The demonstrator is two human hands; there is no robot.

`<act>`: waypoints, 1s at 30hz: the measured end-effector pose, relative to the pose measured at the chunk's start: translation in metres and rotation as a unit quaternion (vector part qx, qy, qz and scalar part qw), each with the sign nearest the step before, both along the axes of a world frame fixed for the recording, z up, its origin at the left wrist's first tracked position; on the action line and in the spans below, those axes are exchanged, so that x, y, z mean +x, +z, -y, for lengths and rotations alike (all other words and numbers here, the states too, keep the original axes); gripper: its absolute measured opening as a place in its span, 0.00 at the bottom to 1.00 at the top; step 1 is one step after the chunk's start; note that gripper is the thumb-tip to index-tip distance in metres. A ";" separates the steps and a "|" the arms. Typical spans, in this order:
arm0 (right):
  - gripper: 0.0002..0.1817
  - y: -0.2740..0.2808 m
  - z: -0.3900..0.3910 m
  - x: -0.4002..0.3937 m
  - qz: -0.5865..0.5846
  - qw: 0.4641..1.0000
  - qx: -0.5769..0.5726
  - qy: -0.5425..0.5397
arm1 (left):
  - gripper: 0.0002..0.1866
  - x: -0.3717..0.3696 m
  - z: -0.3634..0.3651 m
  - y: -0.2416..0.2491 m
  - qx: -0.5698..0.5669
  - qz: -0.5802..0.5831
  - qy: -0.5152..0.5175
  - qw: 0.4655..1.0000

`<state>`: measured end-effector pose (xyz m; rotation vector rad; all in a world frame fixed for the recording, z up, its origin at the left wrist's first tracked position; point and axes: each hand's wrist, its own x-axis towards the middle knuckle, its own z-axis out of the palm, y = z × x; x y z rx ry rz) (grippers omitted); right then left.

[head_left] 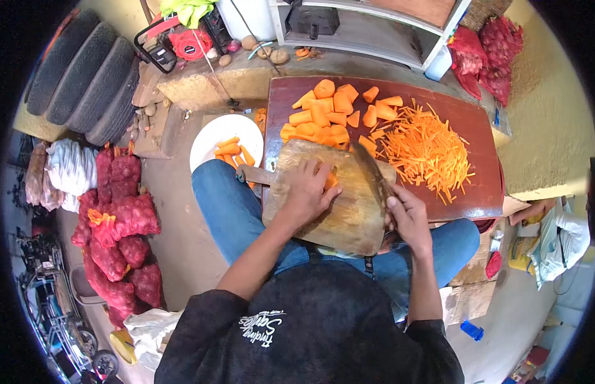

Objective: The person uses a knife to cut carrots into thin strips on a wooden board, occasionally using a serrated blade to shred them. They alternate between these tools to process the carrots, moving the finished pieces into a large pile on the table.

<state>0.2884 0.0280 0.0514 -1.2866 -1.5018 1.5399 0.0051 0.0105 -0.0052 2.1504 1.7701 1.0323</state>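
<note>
My left hand (pixel 308 190) presses a carrot piece (pixel 331 179) onto the wooden cutting board (pixel 349 221), its fingers partly over the piece. In my right hand (pixel 407 214) is a knife (pixel 372 168), its blade slanting up and left over the board's right side. The board rests at the near edge of a dark red table (pixel 470 115). Thick carrot chunks (pixel 320 115) lie behind the board, and a heap of carrot strips (pixel 428 150) lies to its right. A white plate (pixel 205 144) left of the table holds several carrot pieces (pixel 230 147).
Red net sacks (pixel 121 237) stand on the floor at the left, below stacked tyres (pixel 86 77). A metal shelf (pixel 374 38) is behind the table. More net sacks (pixel 499 51) sit at the back right. A blue object (pixel 471 331) lies on the right floor.
</note>
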 end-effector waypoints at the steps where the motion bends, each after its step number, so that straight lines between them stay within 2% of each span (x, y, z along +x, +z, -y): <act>1: 0.22 -0.002 0.003 -0.004 0.000 1.000 -0.010 0.006 | 0.32 0.001 -0.001 -0.004 0.001 0.012 -0.013 1.000; 2: 0.21 -0.003 0.007 -0.008 0.032 0.999 0.026 0.019 | 0.30 0.003 0.001 -0.007 -0.004 0.020 -0.025 0.999; 5: 0.22 0.008 0.024 -0.014 0.041 0.998 0.029 0.032 | 0.26 0.011 0.015 -0.002 -0.006 0.048 -0.066 0.997; 6: 0.24 0.016 0.028 -0.012 0.071 0.996 -0.024 0.048 | 0.24 0.012 0.021 -0.002 0.004 0.063 -0.078 0.995; 9: 0.26 -0.004 0.053 -0.017 0.084 0.985 0.146 0.042 | 0.19 0.012 0.030 0.000 0.004 0.058 -0.089 0.994; 10: 0.28 0.024 0.057 -0.023 0.132 0.987 0.058 0.068 | 0.17 0.011 0.032 0.001 0.000 0.047 -0.088 0.995; 13: 0.28 0.030 0.071 -0.029 0.130 0.984 0.093 0.083 | 0.16 0.009 0.032 0.002 -0.006 0.019 -0.100 0.995; 14: 0.28 0.024 0.077 -0.030 0.150 0.975 0.139 0.083 | 0.16 0.009 0.032 0.001 -0.009 0.016 -0.101 0.995; 19: 0.28 0.034 0.094 -0.032 0.192 0.966 0.144 0.092 | 0.15 0.010 0.033 0.001 -0.005 0.030 -0.102 0.994; 22: 0.30 0.036 0.098 -0.033 0.217 0.958 0.158 0.103 | 0.20 0.007 0.038 0.006 -0.060 0.017 -0.105 0.993; 26: 0.33 0.033 0.096 -0.036 0.275 0.935 0.165 0.151 | 0.20 0.006 0.037 0.003 -0.046 0.024 -0.111 0.992; 30: 0.33 0.043 0.094 -0.037 0.284 0.929 0.177 0.160 | 0.19 0.006 0.036 0.008 -0.026 0.006 -0.114 0.993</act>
